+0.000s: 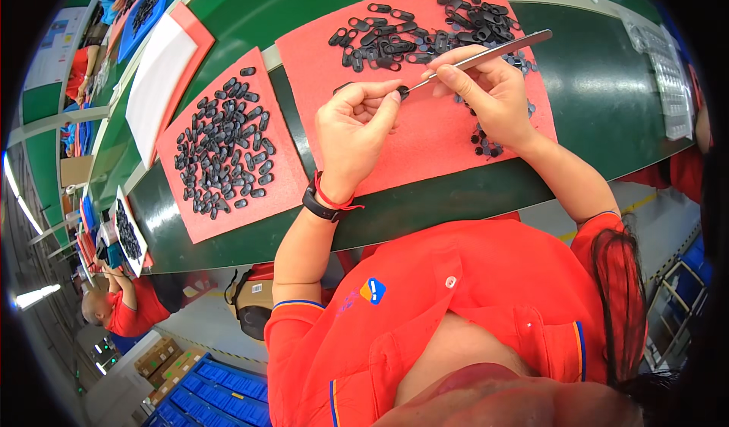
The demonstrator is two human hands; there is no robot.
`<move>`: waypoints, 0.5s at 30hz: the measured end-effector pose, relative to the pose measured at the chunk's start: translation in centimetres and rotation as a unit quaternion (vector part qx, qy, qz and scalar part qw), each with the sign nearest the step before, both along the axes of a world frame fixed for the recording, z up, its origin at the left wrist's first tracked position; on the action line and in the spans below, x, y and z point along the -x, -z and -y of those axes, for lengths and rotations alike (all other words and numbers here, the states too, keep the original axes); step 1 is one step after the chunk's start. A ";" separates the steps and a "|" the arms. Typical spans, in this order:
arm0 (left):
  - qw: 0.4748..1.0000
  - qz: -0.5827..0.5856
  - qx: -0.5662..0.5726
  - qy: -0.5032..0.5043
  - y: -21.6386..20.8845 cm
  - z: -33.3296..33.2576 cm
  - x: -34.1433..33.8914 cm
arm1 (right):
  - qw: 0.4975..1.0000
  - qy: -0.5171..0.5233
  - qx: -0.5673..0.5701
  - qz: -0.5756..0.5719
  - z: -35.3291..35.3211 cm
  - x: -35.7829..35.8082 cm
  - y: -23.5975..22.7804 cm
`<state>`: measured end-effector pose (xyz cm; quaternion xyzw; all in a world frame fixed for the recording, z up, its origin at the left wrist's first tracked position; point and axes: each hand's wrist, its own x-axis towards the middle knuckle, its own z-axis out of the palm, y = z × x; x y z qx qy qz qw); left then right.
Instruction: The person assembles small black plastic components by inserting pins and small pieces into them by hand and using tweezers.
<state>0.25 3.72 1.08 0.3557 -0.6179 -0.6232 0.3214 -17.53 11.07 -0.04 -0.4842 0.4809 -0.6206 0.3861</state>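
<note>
Above the pink foam sheet (pixel 425 150), my left hand (pixel 351 134) pinches a small black plastic part (pixel 402 90) between thumb and forefinger. My right hand (pixel 493 100) grips a pair of metal tweezers (pixel 510 47), and their thin tip reaches the black part. Beyond my hands lies a heap of black oval pieces with ring-shaped ends (pixel 380 45). Small dark discs (pixel 486 144) are scattered beside and partly behind my right hand and wrist.
To the left, a second pink foam sheet (pixel 285 188) carries many small black oval pieces (pixel 228 134). White and pink sheets (pixel 156 85) lie farther left on the green table (pixel 585 85). A clear plastic tray (pixel 661 70) rests at the right edge. Another person (pixel 137 305) sits at far left.
</note>
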 end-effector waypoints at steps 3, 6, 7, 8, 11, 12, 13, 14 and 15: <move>1.000 0.006 0.000 -0.001 0.0 0.0 0.0 | 1.000 0.002 -0.001 -0.001 0.0 -0.1 0.0; 1.000 0.008 0.002 0.001 0.1 0.0 0.0 | 1.000 0.004 0.000 0.001 0.0 -0.1 0.1; 1.000 0.008 0.005 0.003 0.1 0.0 0.0 | 1.000 0.002 0.004 0.002 0.1 -0.1 0.2; 1.000 0.008 0.005 0.003 0.1 0.0 0.0 | 1.000 0.002 0.004 0.002 0.1 -0.1 0.2; 1.000 0.011 0.000 0.002 0.1 0.0 0.0 | 1.000 0.002 0.002 0.011 0.1 -0.1 0.2; 1.000 0.009 0.001 0.003 0.1 0.0 0.0 | 1.000 0.001 0.002 0.006 0.1 -0.1 0.2; 1.000 0.008 0.003 0.003 0.1 0.0 0.0 | 1.000 0.000 0.003 0.002 0.1 -0.1 0.2; 1.000 0.008 0.003 0.003 0.1 0.0 0.0 | 1.000 0.000 0.003 0.003 0.1 -0.1 0.3; 1.000 0.005 0.000 0.002 0.2 0.0 0.0 | 1.000 0.001 0.000 0.006 0.1 -0.1 0.3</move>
